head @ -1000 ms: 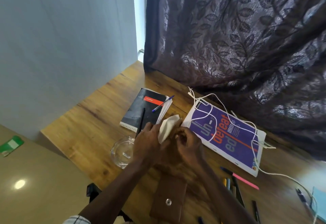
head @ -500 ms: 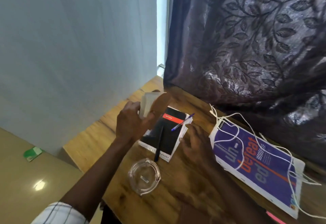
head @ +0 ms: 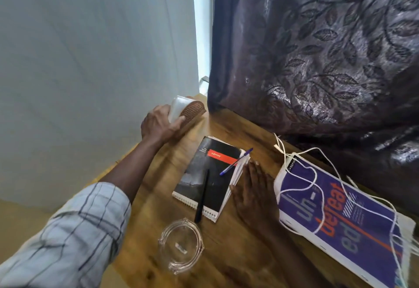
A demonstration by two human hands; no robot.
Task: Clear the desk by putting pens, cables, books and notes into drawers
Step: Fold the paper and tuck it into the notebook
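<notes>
The spiral notebook (head: pixel 210 174) lies flat on the desk (head: pixel 226 129) between the hands. It looks light and floppy, and the black pen (head: pixel 202 194) and blue pen (head: pixel 235 162) loose on its cover would likely roll off if it tips, so the bound edge seems the safer hold. The right hand (head: pixel 254 194) rests palm-down, fingers straight, just beside its page edge, while the left hand (head: pixel 158 125) curls round a white mesh-faced object (head: pixel 186 111) at the desk's far corner.

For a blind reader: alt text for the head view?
The left hand grips a pale object over the desk's corner; the right hand lies flat beside a black notebook bearing two pens. A white cable drapes a purple book.
</notes>
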